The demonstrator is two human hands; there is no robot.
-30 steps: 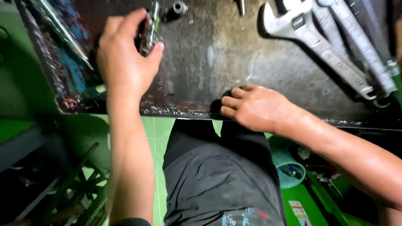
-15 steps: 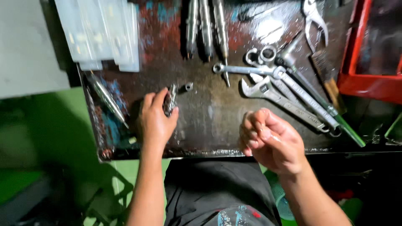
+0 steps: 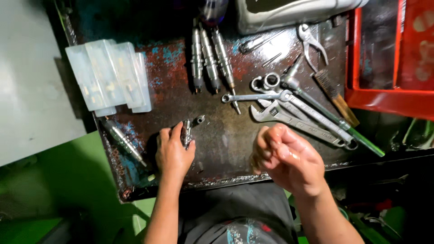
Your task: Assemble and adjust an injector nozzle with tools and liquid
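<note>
My left hand point(image 3: 173, 153) rests on the dark metal tray point(image 3: 226, 140) and grips a slim metal injector point(image 3: 187, 131) between thumb and fingers. A small dark cylindrical part point(image 3: 198, 119) lies just beyond the injector's tip. My right hand point(image 3: 287, 158) hovers raised above the tray's near edge, fingers curled loosely inward, oily; I cannot make out anything held in it. Three more metal injectors point(image 3: 210, 58) lie side by side at the tray's far middle.
Several wrenches point(image 3: 294, 113) lie on the right of the tray with pliers point(image 3: 312, 43) and a wire brush point(image 3: 334, 97). Clear plastic cases point(image 3: 108, 74) sit far left, another injector point(image 3: 121, 138) below them. A red crate point(image 3: 393, 58) stands at right.
The view has pulled back and shows more of the tray. My right hand has lifted off the tray's near edge and curled. My left hand still holds the injector.
</note>
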